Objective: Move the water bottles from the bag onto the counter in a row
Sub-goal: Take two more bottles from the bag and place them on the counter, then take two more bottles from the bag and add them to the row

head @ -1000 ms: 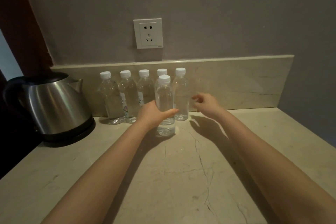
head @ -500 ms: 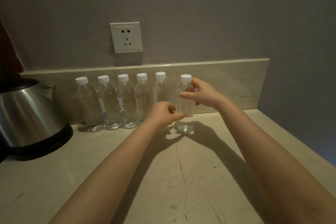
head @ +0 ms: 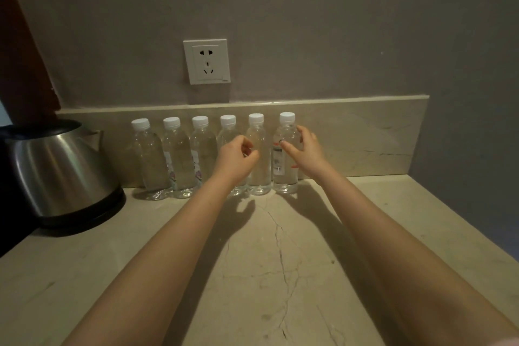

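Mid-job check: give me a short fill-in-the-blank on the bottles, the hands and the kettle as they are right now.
1. The row of water bottles on the counter shows ____ white caps.
2. The right hand grips the bottle at the ____ end of that row.
3. The left hand, fingers curled, holds ____.
4. The steel kettle stands to the ____ of the row.
Missing words: six; right; nothing; left.

Six water bottles (head: 179, 160) lined on counter (head: 252, 275), right hand (head: 307, 153) gripping rightmost bottle (head: 285, 177)
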Demonstrator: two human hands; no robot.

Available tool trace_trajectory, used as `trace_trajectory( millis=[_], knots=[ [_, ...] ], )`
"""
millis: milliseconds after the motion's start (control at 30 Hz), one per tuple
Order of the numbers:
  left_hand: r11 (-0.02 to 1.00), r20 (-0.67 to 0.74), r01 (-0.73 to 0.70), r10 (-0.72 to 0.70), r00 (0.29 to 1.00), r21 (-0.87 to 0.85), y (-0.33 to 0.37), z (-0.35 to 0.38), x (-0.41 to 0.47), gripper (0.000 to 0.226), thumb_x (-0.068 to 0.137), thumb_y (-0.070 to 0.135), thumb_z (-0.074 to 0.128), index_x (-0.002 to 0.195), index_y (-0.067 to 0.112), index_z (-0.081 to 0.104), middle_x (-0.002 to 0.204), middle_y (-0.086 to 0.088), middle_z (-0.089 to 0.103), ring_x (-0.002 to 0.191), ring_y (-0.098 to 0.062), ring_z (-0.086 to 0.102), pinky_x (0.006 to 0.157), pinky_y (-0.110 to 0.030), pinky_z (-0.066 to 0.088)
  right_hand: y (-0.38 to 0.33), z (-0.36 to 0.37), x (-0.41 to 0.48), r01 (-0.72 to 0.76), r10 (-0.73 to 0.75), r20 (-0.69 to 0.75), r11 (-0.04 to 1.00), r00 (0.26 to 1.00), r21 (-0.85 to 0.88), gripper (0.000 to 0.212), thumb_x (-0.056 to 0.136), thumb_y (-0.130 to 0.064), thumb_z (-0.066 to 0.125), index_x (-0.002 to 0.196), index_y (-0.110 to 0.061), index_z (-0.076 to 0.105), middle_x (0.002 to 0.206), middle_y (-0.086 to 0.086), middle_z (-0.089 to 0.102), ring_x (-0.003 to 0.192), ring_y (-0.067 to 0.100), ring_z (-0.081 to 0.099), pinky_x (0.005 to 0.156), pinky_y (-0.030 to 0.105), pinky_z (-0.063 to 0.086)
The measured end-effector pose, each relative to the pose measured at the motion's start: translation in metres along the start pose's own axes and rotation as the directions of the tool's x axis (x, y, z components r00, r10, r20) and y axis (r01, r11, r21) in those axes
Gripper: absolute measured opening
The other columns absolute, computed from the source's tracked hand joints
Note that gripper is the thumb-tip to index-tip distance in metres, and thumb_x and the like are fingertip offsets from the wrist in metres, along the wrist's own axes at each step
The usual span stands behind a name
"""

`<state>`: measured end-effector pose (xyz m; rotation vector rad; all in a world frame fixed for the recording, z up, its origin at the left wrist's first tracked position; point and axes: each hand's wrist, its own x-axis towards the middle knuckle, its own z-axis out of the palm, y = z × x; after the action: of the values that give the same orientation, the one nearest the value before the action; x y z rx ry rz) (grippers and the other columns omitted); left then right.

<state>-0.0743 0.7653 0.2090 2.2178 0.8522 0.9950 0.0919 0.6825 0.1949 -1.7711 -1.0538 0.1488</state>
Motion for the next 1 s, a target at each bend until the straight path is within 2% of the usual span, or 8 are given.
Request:
trace_trajectory(
  millis=[167, 267, 333, 400, 533, 667, 767, 1000],
  knots=[
    [0.991, 0.029, 0.094, -0.092, 0.995, -0.093, 0.004, 0.006, -0.019, 0.005, 0.085, 0.017, 0.057, 0.081, 0.018, 0.058, 0.08, 0.003, 0.06, 0.082, -0.02, 0.06, 0.065, -0.023, 0.046, 0.016, 0.0, -0.021, -0.135, 0.132, -0.034, 0.989, 0.991, -0.067, 0.072, 0.085, -0.037, 0.066, 0.143, -0.014, 0.03, 0.139, 0.01, 0.04, 0.121, 0.027, 0.048, 0.098, 0.047, 0.046],
    [0.967, 0.089, 0.114, -0.096, 0.991, -0.23, 0.019, 0.011, -0.034, 0.015, 0.085, 0.014, 0.058, 0.072, 0.021, 0.057, 0.087, -0.007, 0.065, 0.088, -0.027, 0.064, 0.084, -0.043, 0.054, 0.008, -0.015, -0.039, -0.164, 0.16, -0.082, 0.986, 0.984, -0.038, 0.043, 0.085, -0.034, 0.064, 0.121, -0.013, 0.051, 0.11, 0.007, 0.057, 0.087, 0.022, 0.059, 0.074, 0.035, 0.05],
    [0.939, 0.124, 0.095, -0.056, 0.991, -0.33, 0.036, 0.019, -0.046, 0.018, 0.084, 0.012, 0.057, 0.069, 0.022, 0.056, 0.082, -0.007, 0.064, 0.084, -0.029, 0.064, 0.085, -0.048, 0.053, -0.001, -0.031, -0.058, -0.141, 0.145, -0.091, 0.989, 0.985, 0.053, 0.014, 0.087, -0.028, 0.062, 0.096, -0.017, 0.059, 0.087, 0.007, 0.065, 0.062, 0.017, 0.059, 0.058, 0.026, 0.046],
    [0.917, 0.179, 0.073, -0.001, 0.984, -0.392, 0.057, 0.034, -0.06, 0.015, 0.083, 0.014, 0.056, 0.071, 0.022, 0.056, 0.08, -0.006, 0.063, 0.086, -0.031, 0.065, 0.082, -0.046, 0.052, -0.007, -0.051, -0.085, -0.11, 0.125, -0.174, 0.989, 0.977, 0.094, 0.006, 0.088, -0.023, 0.06, 0.082, -0.023, 0.059, 0.072, 0.005, 0.065, 0.05, 0.012, 0.056, 0.049, 0.019, 0.042],
    [0.87, 0.288, 0.038, 0.121, 0.95, -0.492, 0.094, 0.074, -0.104, 0.005, 0.082, 0.015, 0.057, 0.079, 0.018, 0.059, 0.078, 0.0, 0.062, 0.087, -0.028, 0.066, 0.077, -0.038, 0.05, -0.004, -0.091, -0.16, -0.154, 0.151, -0.415, 0.988, 0.897, 0.025, 0.005, 0.086, -0.024, 0.058, 0.082, -0.026, 0.061, 0.068, -0.005, 0.066, 0.052, 0.003, 0.06, 0.055, 0.02, 0.047],
    [0.827, 0.354, 0.019, 0.22, 0.909, -0.562, 0.135, 0.109, -0.158, 0.006, 0.084, 0.016, 0.056, 0.086, 0.015, 0.061, 0.081, 0.003, 0.063, 0.083, -0.02, 0.063, 0.071, -0.027, 0.048, 0.013, -0.14, -0.25, -0.26, 0.193, -0.612, 0.965, 0.767, -0.022, 0.005, 0.085, -0.023, 0.057, 0.084, -0.026, 0.061, 0.073, -0.003, 0.067, 0.073, 0.018, 0.066, 0.074, 0.041, 0.056],
    [0.806, 0.405, 0.002, 0.295, 0.865, -0.591, 0.164, 0.135, -0.204, 0.006, 0.086, 0.014, 0.055, 0.089, 0.016, 0.06, 0.08, 0.006, 0.06, 0.076, -0.013, 0.058, 0.057, -0.01, 0.046, 0.029, -0.178, -0.316, -0.363, 0.234, -0.701, 0.931, 0.674, -0.039, 0.006, 0.085, -0.021, 0.058, 0.086, -0.027, 0.06, 0.079, 0.001, 0.068, 0.081, 0.022, 0.066, 0.08, 0.044, 0.054],
    [0.818, 0.58, -0.169, 0.52, 0.627, -0.55, 0.231, 0.22, -0.333, 0.016, 0.087, 0.014, 0.06, 0.1, 0.006, 0.065, 0.086, 0.0, 0.06, 0.078, -0.012, 0.054, 0.063, -0.015, 0.036, 0.085, -0.268, -0.464, -0.551, 0.324, -0.757, 0.832, 0.567, -0.056, 0.005, 0.083, -0.024, 0.063, 0.088, -0.023, 0.066, 0.071, -0.005, 0.064, 0.075, 0.015, 0.065, 0.076, 0.031, 0.051]
  ],
)
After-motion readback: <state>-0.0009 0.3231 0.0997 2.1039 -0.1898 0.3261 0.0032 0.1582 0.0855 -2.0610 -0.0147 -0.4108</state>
